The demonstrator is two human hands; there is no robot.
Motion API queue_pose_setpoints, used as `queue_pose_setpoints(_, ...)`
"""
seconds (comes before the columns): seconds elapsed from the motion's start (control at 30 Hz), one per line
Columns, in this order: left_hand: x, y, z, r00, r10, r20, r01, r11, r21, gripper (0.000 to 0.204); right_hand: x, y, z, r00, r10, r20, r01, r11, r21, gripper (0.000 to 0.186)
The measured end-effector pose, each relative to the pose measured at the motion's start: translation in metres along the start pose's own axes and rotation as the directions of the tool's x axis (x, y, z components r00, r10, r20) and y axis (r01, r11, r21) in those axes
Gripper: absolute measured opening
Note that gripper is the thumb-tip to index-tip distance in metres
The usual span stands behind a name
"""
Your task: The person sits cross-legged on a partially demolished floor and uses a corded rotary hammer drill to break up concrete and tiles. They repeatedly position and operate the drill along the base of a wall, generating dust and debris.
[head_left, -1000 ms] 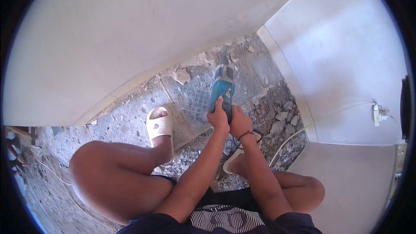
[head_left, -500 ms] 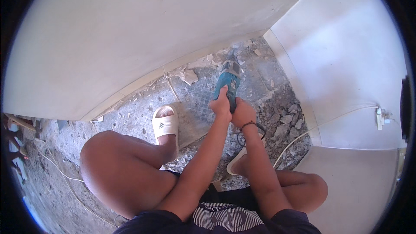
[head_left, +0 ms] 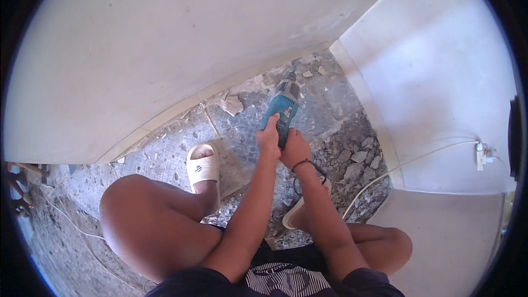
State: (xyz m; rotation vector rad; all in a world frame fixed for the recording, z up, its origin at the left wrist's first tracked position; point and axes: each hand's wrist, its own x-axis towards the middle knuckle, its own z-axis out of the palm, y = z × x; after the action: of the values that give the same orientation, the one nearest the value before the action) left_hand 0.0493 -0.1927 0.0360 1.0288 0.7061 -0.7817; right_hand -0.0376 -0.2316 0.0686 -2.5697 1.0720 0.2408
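Observation:
A teal and grey power hammer points away from me, its narrow bit angled into broken flooring along the far wall's base. My left hand is closed on the left side of its body, thumb along the top. Just to the right, my right hand grips the rear of the tool. A dark cord loops beside my right wrist. The bit's tip is hard to make out among grey fragments.
Walls meet at a corner. Loose rubble lies on the right by a white cable running to a wall socket. My white slides rest on cracked tiles. More cables cross the floor at left.
The tool's rear and both hands have swung slightly left since half a second ago, with the bit still at the broken strip by the wall. The whole view has also shifted slightly.

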Motion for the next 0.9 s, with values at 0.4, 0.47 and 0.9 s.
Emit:
queue_pose_setpoints(0.4, 0.041, 0.017, 0.010, 0.974, -0.059, 0.217, 0.069, 0.997, -0.039, 0.051, 0.039, -0.016, 0.003, 0.992, 0.123, 0.012, -0.123, 0.992, 0.024, 0.062)
queue_pose_setpoints(0.47, 0.057, 0.017, 0.025, 0.953, -0.055, 0.298, 0.073, 0.996, -0.050, 0.052, 0.054, -0.010, 0.002, 0.988, 0.154, -0.019, -0.154, 0.988, 0.003, 0.062)
queue_pose_setpoints(0.9, 0.008, -0.038, 0.073, 0.890, 0.194, 0.412, -0.344, 0.879, 0.329, 0.063, 0.027, 0.044, -0.011, 0.913, 0.393, -0.111, -0.338, 0.879, 0.335, 0.057)
